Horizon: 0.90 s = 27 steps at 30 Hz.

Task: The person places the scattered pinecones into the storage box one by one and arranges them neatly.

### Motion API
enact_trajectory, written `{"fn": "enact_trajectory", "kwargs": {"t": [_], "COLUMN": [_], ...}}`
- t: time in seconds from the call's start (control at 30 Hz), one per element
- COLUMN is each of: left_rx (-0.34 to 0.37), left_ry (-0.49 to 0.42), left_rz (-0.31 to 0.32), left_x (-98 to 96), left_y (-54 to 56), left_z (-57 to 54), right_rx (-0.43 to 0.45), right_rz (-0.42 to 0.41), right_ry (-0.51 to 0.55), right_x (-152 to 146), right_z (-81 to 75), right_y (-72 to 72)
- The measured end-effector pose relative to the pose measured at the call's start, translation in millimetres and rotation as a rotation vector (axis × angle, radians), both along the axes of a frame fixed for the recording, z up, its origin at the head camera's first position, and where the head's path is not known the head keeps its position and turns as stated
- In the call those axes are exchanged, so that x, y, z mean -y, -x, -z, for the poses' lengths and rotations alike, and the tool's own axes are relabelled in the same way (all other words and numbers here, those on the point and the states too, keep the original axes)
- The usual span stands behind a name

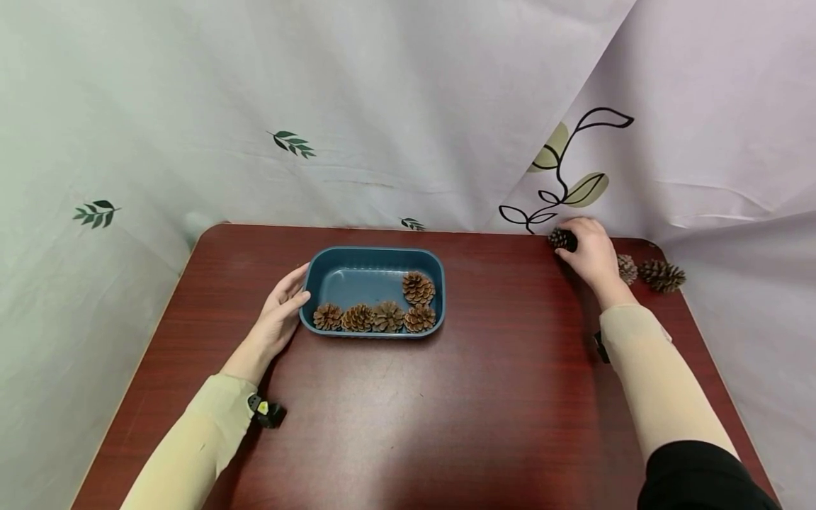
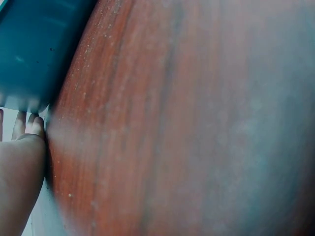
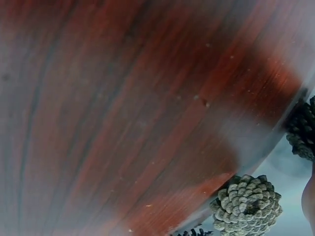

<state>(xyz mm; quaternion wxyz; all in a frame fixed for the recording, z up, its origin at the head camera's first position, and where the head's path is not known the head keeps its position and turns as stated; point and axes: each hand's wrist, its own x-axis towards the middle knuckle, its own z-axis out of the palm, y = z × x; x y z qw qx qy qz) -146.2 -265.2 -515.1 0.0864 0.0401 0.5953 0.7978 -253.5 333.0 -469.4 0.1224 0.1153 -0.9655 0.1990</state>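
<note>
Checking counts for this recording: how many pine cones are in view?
8: five cones in the tray, one cone in the right grip, two cones to its right. More could be hidden.

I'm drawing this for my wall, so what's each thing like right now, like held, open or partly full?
Blue tray: upright, uncovered, partly filled.
Five pinecones: inside the tray, four along its near side, one behind.
Left grip: touching the tray's left end.
Right grip: around one pinecone.
Far pinecone: held; lifted or not, can't tell.
Two pinecones: loose, at the table's right edge.
White cloth: hanging, creased.
</note>
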Motion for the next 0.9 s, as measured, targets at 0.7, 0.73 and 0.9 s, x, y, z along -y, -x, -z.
{"fn": "enact_trajectory", "kwargs": {"t": [0.7, 0.73, 0.9], "left_rx": [0.009, 0.008, -0.002], "left_ry": [-0.006, -0.006, -0.013], "left_rz": [-0.003, -0.004, -0.004], "left_x": [-1.1, -1.0, -0.5], "left_y": [-1.5, -1.5, -0.9], "left_z": [-1.0, -1.1, -0.8], "right_rx": [-0.008, -0.008, -0.012], "right_rz": [0.015, 0.02, 0.038], "right_ry": [-0.037, -0.033, -0.006], "right_x": [-2.6, -2.1, 1.1], "right_z": [0.8, 0.6, -0.7], "right_y": [-3.3, -3.5, -3.0]}}
